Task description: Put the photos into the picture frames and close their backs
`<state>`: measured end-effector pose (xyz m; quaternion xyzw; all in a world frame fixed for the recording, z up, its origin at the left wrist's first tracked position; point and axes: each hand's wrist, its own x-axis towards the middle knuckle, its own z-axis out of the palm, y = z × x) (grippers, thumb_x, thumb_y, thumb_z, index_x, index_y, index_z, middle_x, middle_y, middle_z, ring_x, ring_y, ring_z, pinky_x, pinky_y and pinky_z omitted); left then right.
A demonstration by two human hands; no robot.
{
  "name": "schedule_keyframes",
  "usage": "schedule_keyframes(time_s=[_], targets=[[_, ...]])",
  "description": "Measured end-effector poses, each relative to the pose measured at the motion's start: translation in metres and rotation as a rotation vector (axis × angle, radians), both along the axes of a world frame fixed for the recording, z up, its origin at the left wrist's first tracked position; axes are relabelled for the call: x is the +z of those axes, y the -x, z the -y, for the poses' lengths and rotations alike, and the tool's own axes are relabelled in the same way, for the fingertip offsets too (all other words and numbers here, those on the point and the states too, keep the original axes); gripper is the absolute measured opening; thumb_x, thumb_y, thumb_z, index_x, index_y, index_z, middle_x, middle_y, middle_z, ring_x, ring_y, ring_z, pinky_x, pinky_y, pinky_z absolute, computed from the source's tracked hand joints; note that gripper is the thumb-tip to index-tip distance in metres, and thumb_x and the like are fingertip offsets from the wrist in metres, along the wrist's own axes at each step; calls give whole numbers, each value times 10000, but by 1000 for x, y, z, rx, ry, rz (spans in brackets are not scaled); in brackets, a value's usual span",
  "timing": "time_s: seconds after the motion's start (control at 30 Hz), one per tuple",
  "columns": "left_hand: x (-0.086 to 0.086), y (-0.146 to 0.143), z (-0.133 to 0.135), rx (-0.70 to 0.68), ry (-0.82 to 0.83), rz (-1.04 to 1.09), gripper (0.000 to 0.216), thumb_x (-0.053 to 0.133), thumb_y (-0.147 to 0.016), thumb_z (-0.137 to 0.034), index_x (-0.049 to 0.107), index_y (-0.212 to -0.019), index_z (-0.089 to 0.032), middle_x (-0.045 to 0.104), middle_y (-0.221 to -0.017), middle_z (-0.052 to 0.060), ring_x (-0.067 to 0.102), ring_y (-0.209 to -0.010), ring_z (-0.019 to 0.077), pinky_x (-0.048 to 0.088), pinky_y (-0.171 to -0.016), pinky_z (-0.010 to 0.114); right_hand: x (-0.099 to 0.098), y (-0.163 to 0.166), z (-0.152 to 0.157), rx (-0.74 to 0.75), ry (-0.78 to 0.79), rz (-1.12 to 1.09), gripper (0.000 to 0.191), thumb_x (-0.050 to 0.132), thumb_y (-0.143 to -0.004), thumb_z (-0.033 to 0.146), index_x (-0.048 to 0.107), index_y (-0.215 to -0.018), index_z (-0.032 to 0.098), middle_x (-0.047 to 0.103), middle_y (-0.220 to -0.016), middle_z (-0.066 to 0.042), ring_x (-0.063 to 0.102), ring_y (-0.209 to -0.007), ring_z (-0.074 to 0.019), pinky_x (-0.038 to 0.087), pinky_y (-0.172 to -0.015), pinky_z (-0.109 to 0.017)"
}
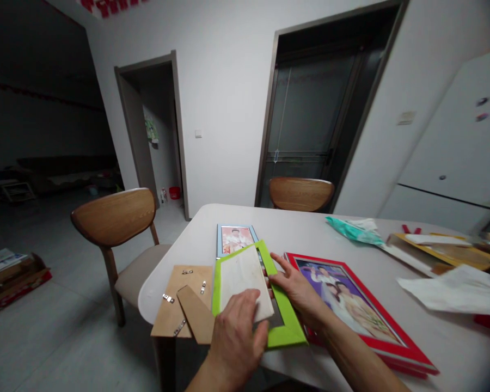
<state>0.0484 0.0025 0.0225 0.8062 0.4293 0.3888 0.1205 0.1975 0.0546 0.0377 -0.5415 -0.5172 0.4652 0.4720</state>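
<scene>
A lime green picture frame (283,318) lies on the white table (302,228) near its front edge. A white sheet (243,277) rests in the frame's opening. My left hand (234,332) lies on the sheet's near end, fingers curled over its edge. My right hand (296,288) rests on the frame's right side, fingers stretched out toward the sheet. A brown backing board (183,305) with metal clips and a stand lies just left of the frame.
A red-framed photo (351,310) lies right of the green frame, a blue-framed photo (236,238) behind it. Papers, a teal wrapper (353,228) and a yellow frame (445,250) crowd the table's right. Wooden chairs stand at the left (116,218) and the far side (301,193).
</scene>
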Motion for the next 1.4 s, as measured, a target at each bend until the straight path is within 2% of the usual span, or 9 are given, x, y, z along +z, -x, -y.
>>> schedule_keyframes(time_s=[0.1, 0.27, 0.37, 0.47, 0.63, 0.83, 1.07, 1.27, 1.4], targets=[[7, 10, -1, 64, -41, 90, 351, 416, -725, -123, 470, -1069, -171, 596, -920, 67, 548, -861, 178, 472, -775, 313, -7, -10, -6, 5, 4, 124, 661, 447, -687, 241, 182, -1287, 159, 618, -835, -52, 591, -584, -135, 449, -492, -238], [15, 48, -4, 360, 140, 358, 415, 432, -702, -187, 413, -1115, -162, 576, -899, 56, 587, -706, 155, 500, -603, 254, -16, -26, -10, -26, -86, 771, 538, 440, -648, 170, 420, -1179, 90, 615, -939, -123, 589, -775, -185, 427, -679, -265], [3, 73, -3, 451, 208, 361, 434, 430, -678, -192, 414, -1112, -178, 580, -975, 52, 593, -712, 163, 480, -635, 273, -24, -27, -8, 7, -116, 975, 470, 424, -651, 154, 491, -1111, 88, 591, -1023, -143, 561, -897, -201, 389, -773, -267], [-17, 90, -1, 501, 265, 264, 432, 433, -664, -197, 442, -1096, -183, 585, -1026, 55, 599, -716, 179, 466, -648, 294, -31, -24, -5, 29, -121, 1084, 425, 418, -672, 166, 512, -1079, 88, 599, -998, -162, 562, -895, -222, 392, -743, -281], [-39, 101, 0, 507, 269, 43, 410, 408, -714, -234, 436, -1119, -176, 562, -1088, 64, 538, -963, 212, 425, -799, 339, -33, -20, -1, 47, -101, 1179, 387, 420, -682, 157, 524, -1049, 90, 613, -921, -173, 578, -835, -239, 399, -684, -292], [-46, 103, -3, 514, 159, -191, 422, 406, -723, -245, 451, -1116, -98, 546, -1102, 121, 492, -1027, 233, 373, -890, 388, -37, -21, 0, 44, -125, 1175, 353, 407, -713, 179, 532, -1028, 78, 604, -895, -163, 569, -834, -221, 399, -713, -283], [-51, 99, -2, 438, 71, -233, 415, 413, -736, -254, 441, -1122, -104, 499, -1171, 132, 434, -1100, 234, 347, -929, 419, -37, 0, 8, 0, -302, 979, 381, 431, -719, 199, 533, -1069, 89, 530, -1101, -148, 487, -995, -207, 338, -876, -297], [-45, 81, 3, 244, 99, -312, 442, 457, -706, -234, 453, -1138, -140, 457, -1232, 115, 371, -1162, 243, 302, -957, 471, -48, 32, 7, 171, -193, 566, 412, 407, -716, 231, 526, -1074, 64, 637, -820, -108, 575, -662, -156, 431, -646, -264], [-40, 76, 5, 235, 138, -364, 459, 464, -688, -236, 466, -1138, -142, 449, -1239, 121, 360, -1168, 258, 278, -957, 501, -54, 44, -6, 188, -62, 309, 464, 406, -689, 197, 451, -1137, 83, 569, -563, 3, 490, -449, -100, 382, -463, -213]])
